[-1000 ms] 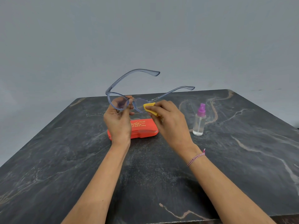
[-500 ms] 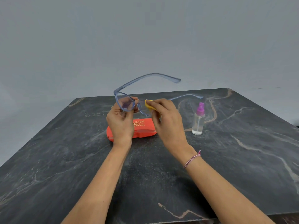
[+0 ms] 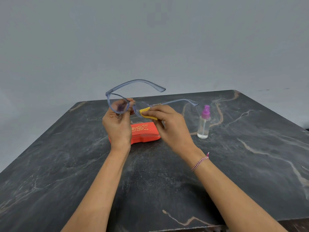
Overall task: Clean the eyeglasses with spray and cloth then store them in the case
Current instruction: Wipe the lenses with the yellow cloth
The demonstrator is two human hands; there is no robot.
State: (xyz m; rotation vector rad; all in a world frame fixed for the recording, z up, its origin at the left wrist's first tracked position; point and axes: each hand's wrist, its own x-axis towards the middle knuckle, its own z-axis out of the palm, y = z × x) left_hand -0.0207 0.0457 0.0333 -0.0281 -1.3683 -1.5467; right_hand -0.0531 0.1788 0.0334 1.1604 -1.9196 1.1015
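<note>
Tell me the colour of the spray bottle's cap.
Purple; the bottle itself is clear. The head view, the only one, shows it.

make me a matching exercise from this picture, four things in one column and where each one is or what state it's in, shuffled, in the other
Things:
1. translucent blue-grey plastic eyeglasses
2. small yellow cleaning cloth
3. orange-red hard glasses case
4. clear spray bottle with a purple nozzle

Places or states:
A. lying closed on the dark marble table, behind the hands
B. pinched in the right hand against a lens
C. standing upright on the table, to the right of the hands
D. held up off the table by the left hand, temple arms unfolded

Pairs: 1-D, 2-B, 3-A, 4-C
</note>
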